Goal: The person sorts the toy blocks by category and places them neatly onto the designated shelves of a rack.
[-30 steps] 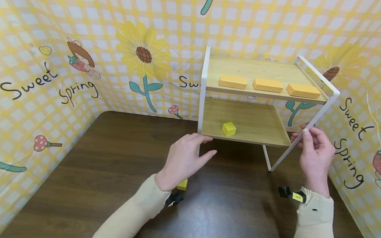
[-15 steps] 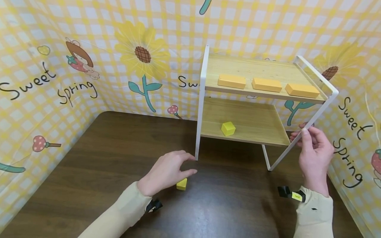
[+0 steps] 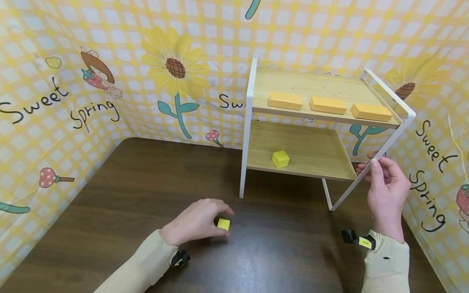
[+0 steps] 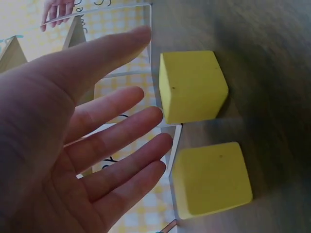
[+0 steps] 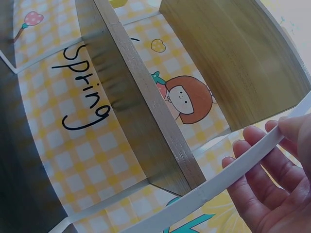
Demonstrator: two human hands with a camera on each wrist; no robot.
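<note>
My left hand (image 3: 198,221) is low over the table, its thumb and fingers spread apart on either side of a yellow cube (image 3: 223,224). In the left wrist view two yellow cubes lie on the table, one nearer the thumb (image 4: 194,87) and one below it (image 4: 214,179); the fingers look clear of both. From the head view only one of these shows, the hand hiding the other. My right hand (image 3: 389,187) holds the white side bar (image 5: 233,174) of a two-tier shelf rack (image 3: 307,118), thumb in front and fingers behind.
A yellow cube (image 3: 280,159) sits on the lower shelf near its front left. Three orange rectangular blocks (image 3: 327,105) line the upper shelf's front edge. The rack stands on a dark wooden table (image 3: 146,179), with checked cloth (image 3: 205,49) behind and at the sides.
My left hand has come down and left, from beside the lower shelf's front edge to the cube on the table. My right hand has stayed on the rack's bar.
</note>
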